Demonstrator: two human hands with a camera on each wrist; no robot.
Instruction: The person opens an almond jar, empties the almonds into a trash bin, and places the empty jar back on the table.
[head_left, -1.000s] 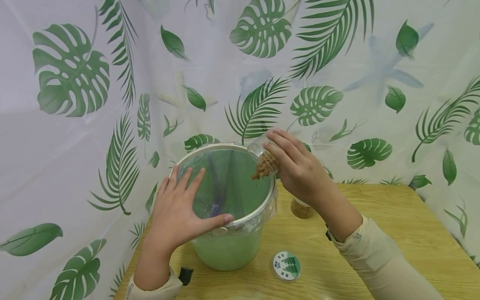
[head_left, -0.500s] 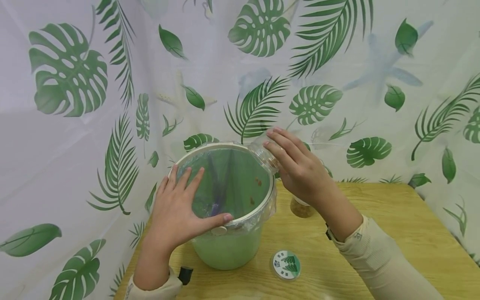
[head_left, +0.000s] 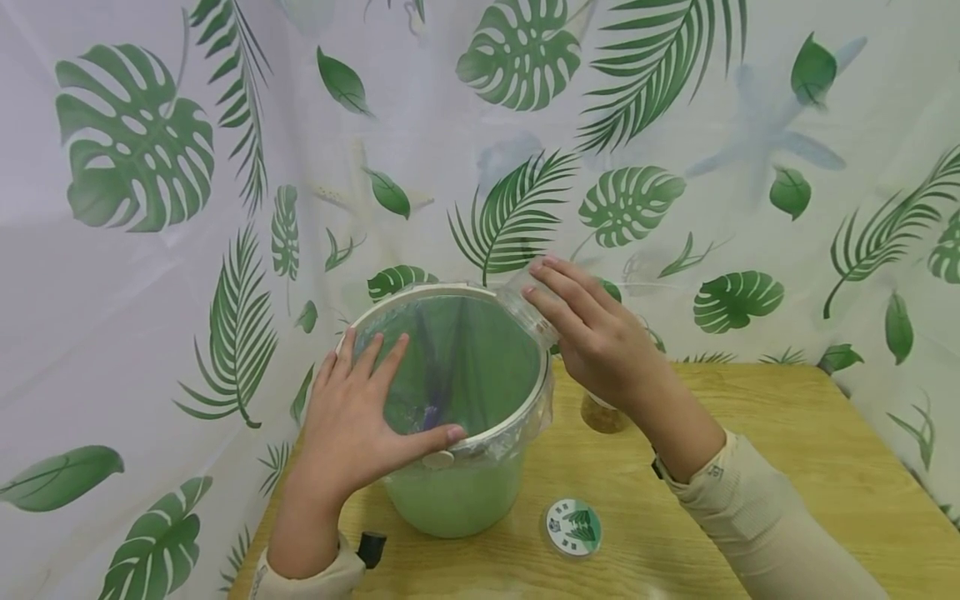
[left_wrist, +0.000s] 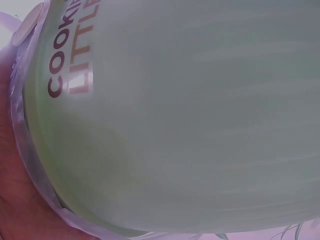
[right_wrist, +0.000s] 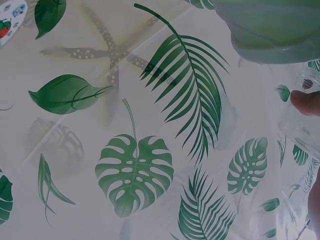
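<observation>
In the head view my left hand (head_left: pixel 356 417) lies on the left rim of a pale green bin (head_left: pixel 457 500), fingers spread and straight, thumb along the near rim. Clear plastic film lines the bin and hangs over its edge. My right hand (head_left: pixel 607 346) grips a clear jar (head_left: pixel 521 304), tilted mouth-down over the bin's right rim. Only a few small brown bits show near the jar's mouth. The right wrist view catches the jar (right_wrist: pixel 295 122) and my thumb at its edge. Lettering marks the bin's side (left_wrist: pixel 150 125) in the left wrist view.
A round lid (head_left: pixel 573 527) with a green and white label lies on the wooden table (head_left: pixel 750 500), right of the bin. Behind my right wrist stands another jar (head_left: pixel 602 414) with brown contents. Leaf-printed sheeting (head_left: pixel 420 167) hangs behind and at the left.
Brown pieces slid out of the tilted jar and dropped into the bin, leaving the jar nearly empty. Both hands have kept almost the same place.
</observation>
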